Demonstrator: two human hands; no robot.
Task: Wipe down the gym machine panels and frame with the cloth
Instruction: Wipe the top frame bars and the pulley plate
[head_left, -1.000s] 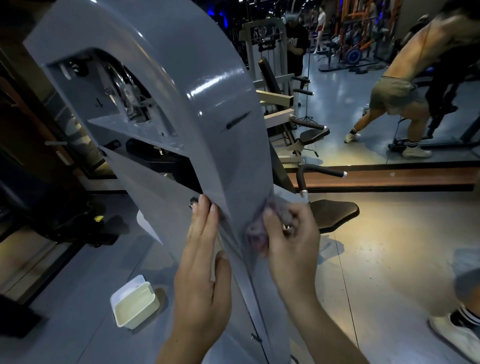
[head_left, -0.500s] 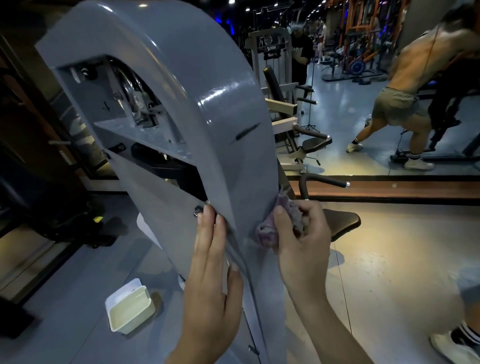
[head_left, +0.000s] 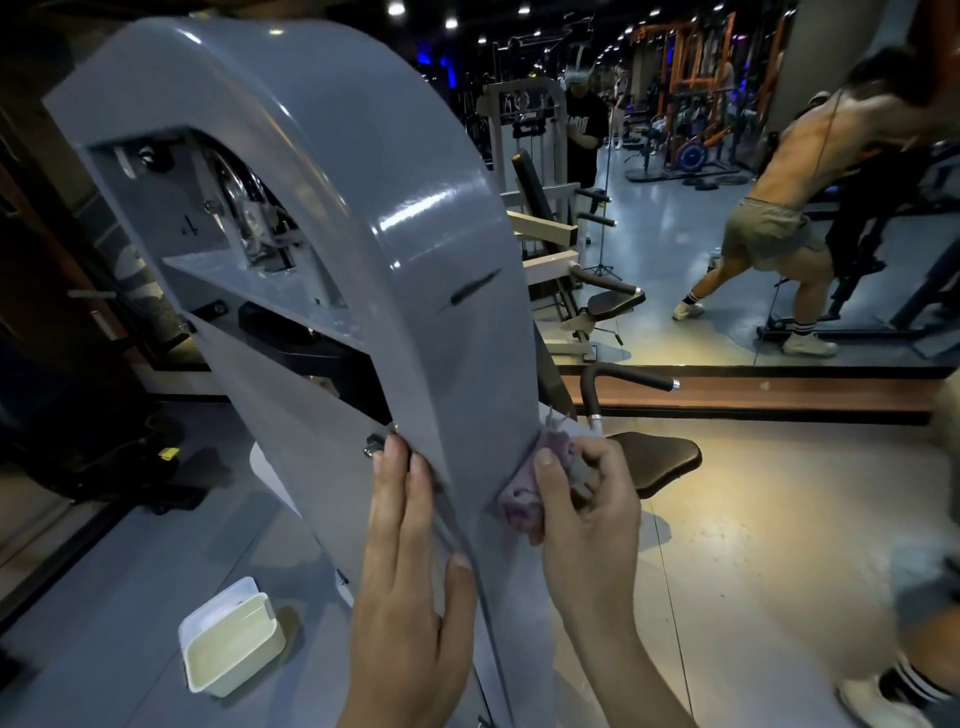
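A tall grey machine panel (head_left: 332, 218) curves up through the middle of the view, glossy on its outer face, with a dark slot mark partway down. The left hand (head_left: 410, 566) lies flat against its side face with straight fingers, fingertips beside a small bolt (head_left: 373, 448). The right hand (head_left: 587, 514) grips a bunched purple cloth (head_left: 519, 493) and presses it to the panel's narrow front face, low down. Just behind that hand stand a black padded seat (head_left: 660, 460) and a curved black handle (head_left: 623, 376), close to the panel's far edge. On the floor (head_left: 753, 545) to the left of the panel's base sits a white tub (head_left: 231, 636) of pale liquid. A mirror (head_left: 675, 234) beyond shows a person training in shorts. A sneaker (head_left: 878, 701) shows at the lower right corner.
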